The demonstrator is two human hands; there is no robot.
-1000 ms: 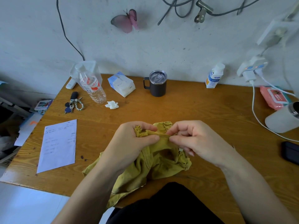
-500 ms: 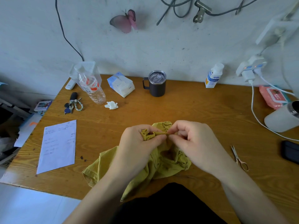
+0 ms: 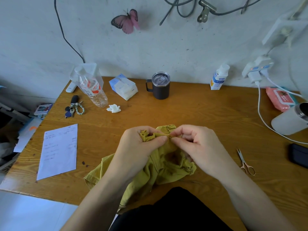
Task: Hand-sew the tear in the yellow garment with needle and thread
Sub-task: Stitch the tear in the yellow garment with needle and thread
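Nearest, the yellow garment (image 3: 155, 172) spills over the front edge of the desk (image 3: 183, 114) toward the lap, its loose bulk lying slack on the wood. Above that slack, the left hand (image 3: 138, 147) has its fingers curled round a bunched fold, thumb pressed on top. The right hand (image 3: 200, 147) pinches the tip of the same fold between thumb and forefinger, the other fingers tucked in. Between the two hands the cloth stands up as a narrow taut ridge. The needle and thread are too fine to make out (a thin pale line at the right pinch may be the needle, I cannot say). I judge a stitch is in hand at that ridge. To do it well, the left grip should hold the torn edges matched and flat rather than wadded. The bites should be small, even and close to the edge, and the thread drawn snug without puckering the cloth. Just right of the hands lie small scissors (image 3: 245, 161), within reach for cutting. Further back a dark mug (image 3: 160, 85) stands near the wall, well apart from the work
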